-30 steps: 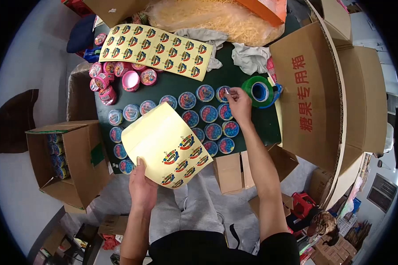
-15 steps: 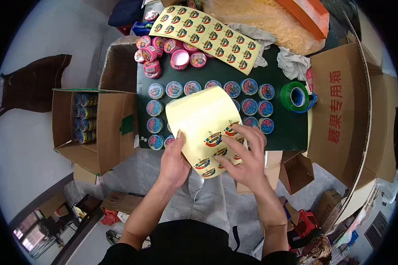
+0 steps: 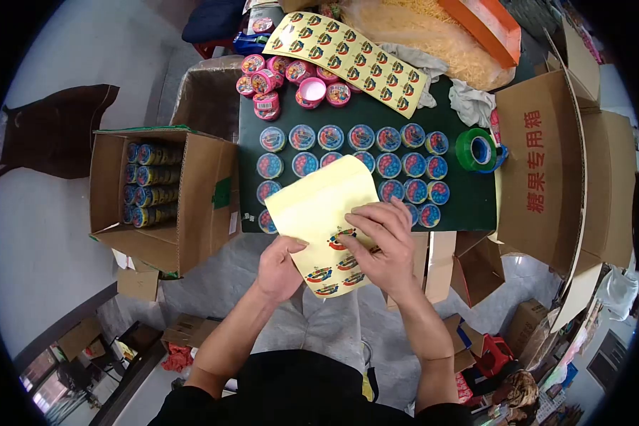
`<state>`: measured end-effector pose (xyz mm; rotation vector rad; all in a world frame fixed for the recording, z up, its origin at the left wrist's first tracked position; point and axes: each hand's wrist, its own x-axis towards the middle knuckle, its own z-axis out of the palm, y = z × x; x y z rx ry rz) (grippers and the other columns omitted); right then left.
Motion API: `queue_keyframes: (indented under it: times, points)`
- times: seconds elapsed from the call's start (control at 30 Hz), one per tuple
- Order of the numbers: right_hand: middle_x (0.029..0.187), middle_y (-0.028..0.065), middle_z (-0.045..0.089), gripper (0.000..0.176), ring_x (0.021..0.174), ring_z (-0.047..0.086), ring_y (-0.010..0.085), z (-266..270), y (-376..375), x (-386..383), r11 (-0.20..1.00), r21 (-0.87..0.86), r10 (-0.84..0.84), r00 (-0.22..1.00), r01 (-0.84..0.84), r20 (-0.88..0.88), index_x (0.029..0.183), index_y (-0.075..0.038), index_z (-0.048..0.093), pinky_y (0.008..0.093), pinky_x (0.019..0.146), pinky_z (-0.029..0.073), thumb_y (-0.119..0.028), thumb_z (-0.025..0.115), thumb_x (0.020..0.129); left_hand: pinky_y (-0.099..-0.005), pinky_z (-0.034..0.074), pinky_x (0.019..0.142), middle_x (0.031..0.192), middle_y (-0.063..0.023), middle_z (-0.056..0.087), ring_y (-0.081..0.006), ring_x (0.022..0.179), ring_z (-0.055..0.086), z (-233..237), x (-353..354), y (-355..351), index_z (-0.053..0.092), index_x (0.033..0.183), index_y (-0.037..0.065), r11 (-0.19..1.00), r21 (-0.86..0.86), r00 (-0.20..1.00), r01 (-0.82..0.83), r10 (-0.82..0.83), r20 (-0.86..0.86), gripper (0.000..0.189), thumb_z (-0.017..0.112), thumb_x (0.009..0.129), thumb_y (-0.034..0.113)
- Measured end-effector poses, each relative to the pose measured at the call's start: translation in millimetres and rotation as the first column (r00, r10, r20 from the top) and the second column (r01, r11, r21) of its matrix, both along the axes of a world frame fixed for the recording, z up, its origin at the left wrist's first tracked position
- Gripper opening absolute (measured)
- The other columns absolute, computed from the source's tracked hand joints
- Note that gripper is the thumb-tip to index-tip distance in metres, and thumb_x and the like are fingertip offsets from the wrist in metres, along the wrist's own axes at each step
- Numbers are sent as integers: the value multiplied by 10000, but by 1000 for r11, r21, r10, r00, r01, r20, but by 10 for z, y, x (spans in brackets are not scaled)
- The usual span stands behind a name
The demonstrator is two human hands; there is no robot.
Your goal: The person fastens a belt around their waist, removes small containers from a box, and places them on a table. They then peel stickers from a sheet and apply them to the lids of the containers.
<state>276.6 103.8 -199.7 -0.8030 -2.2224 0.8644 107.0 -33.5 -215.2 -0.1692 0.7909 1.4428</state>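
Observation:
A pale yellow sheet of stickers [image 3: 324, 202] is held up over the table's near edge, its upper part bare and colourful logo stickers [image 3: 318, 275] left on the lower part. My left hand [image 3: 280, 268] grips its left edge, thumb on the front and fingers hidden behind. Over the right side of the sheet, my right hand [image 3: 382, 245] has its thumb and bent fingers closed around one logo sticker; whether that sticker has lifted cannot be seen. Behind the sheet, round clear-lidded tubs [image 3: 388, 165] of red and blue candy stand in rows, partly covered by it.
An open carton [image 3: 209, 206] with stacked tubs stands left; a larger carton [image 3: 539, 149] stands right. Pink tubs [image 3: 265, 80] and another sticker sheet [image 3: 348, 57] lie at the back. Green tape [image 3: 463, 150] sits at the table's right.
My right hand has moved left and inward over the sheet, its fingers drawing together at a sticker. My left hand still holds the sheet, which has tilted slightly. The view has shifted a little.

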Motion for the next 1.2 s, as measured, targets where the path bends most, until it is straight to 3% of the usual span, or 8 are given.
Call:
queue_keyframes:
  times: [0.1, 0.23, 0.43, 0.53, 0.63, 0.77, 1.07, 1.2]
  points:
    - [1119, 6, 707, 327, 1098, 628, 229, 51, -87, -96, 999, -48, -3, 1000, 3, -2, 1048, -118, 781, 471, 1085, 389, -174, 878, 741, -423, 452, 1093, 1401, -151, 592, -276, 1249, 604, 64, -120, -45, 466, 1446, -33, 998, 66, 1000, 21, -20, -22, 484, 503, 999, 149]
    - [1067, -3, 715, 301, 1040, 642, 213, 59, -153, -178, 998, -57, 22, 999, -25, -46, 1041, -130, 795, 436, 1027, 425, -132, 863, 748, -371, 487, 1041, 1391, -119, 591, -204, 1239, 593, 218, -138, -41, 454, 1472, -7, 995, -57, 957, 86, -98, -271, 489, 550, 1086, 277]
    - [1083, -12, 729, 334, 1008, 654, 186, 120, -278, -237, 977, 211, 16, 1000, -19, 15, 1055, -136, 795, 421, 1000, 439, -83, 834, 727, -367, 504, 1022, 1351, -110, 617, -202, 1220, 618, 285, -216, -74, 472, 1458, 4, 998, -47, 978, 44, -53, -202, 436, 509, 1103, 254]
    - [1143, -3, 728, 357, 1009, 659, 186, 82, -355, -203, 950, 310, 14, 999, -25, 39, 1055, -123, 785, 428, 1011, 432, -67, 806, 703, -431, 466, 1086, 1422, -144, 583, -266, 1288, 589, 301, -239, -81, 426, 1501, 9, 993, -95, 978, 73, -90, -189, 483, 491, 1094, 261]
    - [1116, 5, 726, 358, 1009, 653, 198, 90, -372, -179, 968, 246, 34, 999, -42, 40, 1072, -121, 782, 415, 980, 451, -63, 816, 720, -364, 514, 1011, 1333, -110, 629, -197, 1187, 638, 323, -228, -79, 488, 1444, 11, 995, -87, 984, 39, -53, -170, 433, 523, 1097, 267]
    - [1080, 18, 715, 344, 976, 633, 224, 115, -403, -205, 998, 54, -38, 999, 39, -7, 1087, -105, 782, 390, 890, 493, -46, 827, 751, -359, 535, 974, 1305, -115, 643, -203, 1158, 653, 333, -176, -75, 499, 1432, 9, 987, -141, 964, 74, -108, -244, 424, 528, 1094, 264]
    - [1100, 15, 707, 334, 954, 633, 222, -15, -317, 166, 970, 236, 66, 998, -61, -12, 1054, -105, 794, 383, 917, 501, -5, 817, 737, -358, 544, 951, 1280, -113, 656, -197, 1124, 663, 361, 34, 72, 516, 1417, -2, 984, -157, 975, 89, -119, -189, 414, 533, 1093, 257]
    - [1095, 24, 707, 405, 946, 629, 226, 3, -256, 173, 995, -28, -97, 989, 94, -111, 1073, -102, 796, 387, 885, 502, 20, 834, 689, -368, 541, 965, 1293, -121, 651, -205, 1135, 662, 347, 179, 177, 502, 1429, 0, 981, -162, 964, 110, -145, -221, 431, 544, 1088, 259]
